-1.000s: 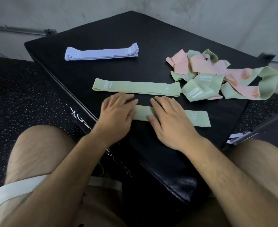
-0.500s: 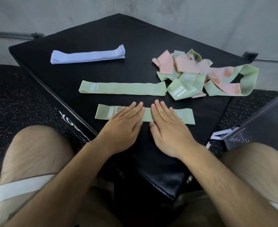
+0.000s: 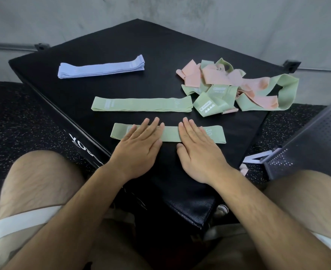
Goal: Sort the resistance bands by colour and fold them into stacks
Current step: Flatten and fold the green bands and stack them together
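1. Left hand (image 3: 139,145) and right hand (image 3: 197,151) lay flat, fingers straight and gripping nothing, pressing a green band (image 3: 170,134) near the box's (image 3: 121,41) front corner.
2. Smoothing seemed under way; next, it needed stacking onto the second band (image 3: 141,104).

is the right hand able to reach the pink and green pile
Probably yes: the right hand lies flat on the near green band, gripping nothing; only bare mat separates it from the pile.
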